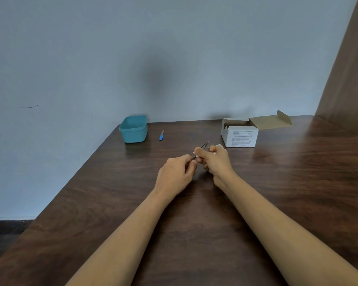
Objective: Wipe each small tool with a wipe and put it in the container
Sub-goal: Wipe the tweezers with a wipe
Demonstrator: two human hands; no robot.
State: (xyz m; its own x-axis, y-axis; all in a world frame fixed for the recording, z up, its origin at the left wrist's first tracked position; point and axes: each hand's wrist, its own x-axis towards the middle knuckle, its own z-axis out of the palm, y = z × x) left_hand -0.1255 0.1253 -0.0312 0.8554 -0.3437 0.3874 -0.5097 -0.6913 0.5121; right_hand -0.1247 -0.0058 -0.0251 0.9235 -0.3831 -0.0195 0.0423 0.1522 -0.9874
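Steel-grey and thin, what looks like a pair of tweezers (203, 147) sits between both hands in the head view, raised a little above the dark wooden tabletop (277, 193), tips pointing away towards the wall. The left hand (177, 172) pinches the near end between thumb and fingers. The right hand (215, 162) is curled round a white wipe (219, 146), of which only small corners show, and clamps it on the middle of the tool. The two hands are close together, almost touching.

By my reading the step in hand is the wiping of this tool. How much of its length is done cannot be told.

At the far left corner of the tabletop stands the teal container (133, 129), open at the top; I cannot tell what is inside. Just beside it lies a blue-handled tool (161, 135), untouched. An opened white box (239, 135) stands to the right, beyond the hands.

The next move likely calls for drawing the wipe up to the tips. The left hand would then carry the tweezers forward and left to the container, well apart from here, and let go above its rim.
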